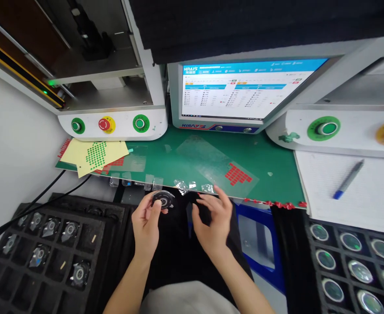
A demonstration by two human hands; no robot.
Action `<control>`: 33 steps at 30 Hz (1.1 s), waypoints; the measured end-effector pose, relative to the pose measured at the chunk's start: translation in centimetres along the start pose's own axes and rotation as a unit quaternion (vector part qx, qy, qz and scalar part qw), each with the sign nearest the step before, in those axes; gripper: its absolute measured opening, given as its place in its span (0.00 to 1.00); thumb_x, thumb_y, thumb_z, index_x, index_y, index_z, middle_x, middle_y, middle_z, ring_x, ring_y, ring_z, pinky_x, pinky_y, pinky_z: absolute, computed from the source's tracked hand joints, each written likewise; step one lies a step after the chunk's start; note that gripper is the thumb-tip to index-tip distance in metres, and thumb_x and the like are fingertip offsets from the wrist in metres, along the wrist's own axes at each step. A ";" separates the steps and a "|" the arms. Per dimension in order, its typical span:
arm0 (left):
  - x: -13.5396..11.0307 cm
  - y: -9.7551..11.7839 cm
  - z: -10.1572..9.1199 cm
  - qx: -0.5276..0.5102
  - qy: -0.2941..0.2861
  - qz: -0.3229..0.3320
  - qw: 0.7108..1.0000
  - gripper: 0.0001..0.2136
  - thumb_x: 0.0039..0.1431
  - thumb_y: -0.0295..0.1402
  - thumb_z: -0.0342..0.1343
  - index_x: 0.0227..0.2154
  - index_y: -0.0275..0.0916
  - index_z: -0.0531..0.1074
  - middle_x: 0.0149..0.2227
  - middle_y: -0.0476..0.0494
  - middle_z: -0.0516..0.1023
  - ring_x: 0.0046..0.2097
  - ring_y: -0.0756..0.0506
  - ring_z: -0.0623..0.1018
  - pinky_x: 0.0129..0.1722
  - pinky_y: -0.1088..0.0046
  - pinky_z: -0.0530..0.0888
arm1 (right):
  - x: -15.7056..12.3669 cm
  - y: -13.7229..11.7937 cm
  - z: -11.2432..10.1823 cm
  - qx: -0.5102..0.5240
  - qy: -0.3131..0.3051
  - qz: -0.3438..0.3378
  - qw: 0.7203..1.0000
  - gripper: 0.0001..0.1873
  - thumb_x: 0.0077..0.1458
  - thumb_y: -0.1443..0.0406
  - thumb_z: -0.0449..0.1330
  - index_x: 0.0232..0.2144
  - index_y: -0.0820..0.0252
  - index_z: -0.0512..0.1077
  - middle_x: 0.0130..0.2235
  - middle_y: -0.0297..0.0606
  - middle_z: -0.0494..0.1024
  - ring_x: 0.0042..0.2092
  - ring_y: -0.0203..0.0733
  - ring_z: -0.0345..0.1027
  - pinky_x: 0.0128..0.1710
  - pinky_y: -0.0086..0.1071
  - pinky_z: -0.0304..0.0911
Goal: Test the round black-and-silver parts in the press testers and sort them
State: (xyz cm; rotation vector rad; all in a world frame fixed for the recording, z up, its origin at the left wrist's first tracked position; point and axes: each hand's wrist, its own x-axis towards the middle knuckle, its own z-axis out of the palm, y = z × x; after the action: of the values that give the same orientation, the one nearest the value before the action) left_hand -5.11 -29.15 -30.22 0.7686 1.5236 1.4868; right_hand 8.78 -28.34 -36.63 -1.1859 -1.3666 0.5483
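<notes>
My left hand [147, 222] holds a small round black part with a silver ring [162, 199] by its edge, just in front of the green mat [185, 161]. My right hand [211, 220] hovers beside it with fingers spread and curled, holding nothing that I can see. Its fingertips are close to the mat's front edge, near a clear film sheet with red stickers [237, 174]. Small clear film scraps [181, 186] lie along that edge.
A black tray with several round parts [44, 248] sits lower left; another tray of shiny round parts [351, 257] lower right. A monitor [244, 89], machine panels with green buttons [141, 123] and a red stop button [104, 124], yellow sticker sheets [93, 155], and a blue pen [347, 179] on paper surround the mat.
</notes>
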 end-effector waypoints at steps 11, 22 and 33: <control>0.5 1.3 0.4 -0.116 -0.024 -0.111 0.987 0.15 0.48 0.41 0.72 0.31 0.36 0.76 0.29 0.49 0.80 0.28 0.52 0.78 0.29 0.79 0.78 | 1.9 3.5 2.7 -0.100 -0.108 -0.209 0.967 0.20 0.63 0.77 0.52 0.54 0.58 0.67 0.62 0.47 0.65 0.46 0.40 0.74 0.39 0.34 0.77; -0.7 1.2 1.0 -0.124 -0.087 -0.170 0.974 0.20 0.56 0.49 0.64 0.35 0.33 0.74 0.32 0.38 0.83 0.21 0.54 0.68 0.19 0.81 0.66 | 5.0 -2.4 -1.1 -0.055 0.022 -0.207 0.977 0.45 0.52 0.83 0.60 0.65 0.44 0.56 0.69 0.43 0.54 0.37 0.33 0.74 0.32 0.32 0.78; -2.1 1.8 2.9 -0.147 -0.155 -0.150 0.965 0.29 0.56 0.61 0.55 0.39 0.35 0.76 0.31 0.39 0.81 0.24 0.50 0.70 0.24 0.77 0.68 | 3.1 -5.3 -2.1 0.091 -0.150 -0.209 0.962 0.35 0.65 0.74 0.53 0.70 0.66 0.48 0.30 0.38 0.75 0.36 0.43 0.73 0.32 0.33 0.79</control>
State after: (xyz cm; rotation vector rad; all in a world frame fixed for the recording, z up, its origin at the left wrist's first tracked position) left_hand -1.81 -29.49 -27.92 0.5360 1.0977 1.2598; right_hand 9.68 -28.34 -30.17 -0.6538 -1.7287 0.5478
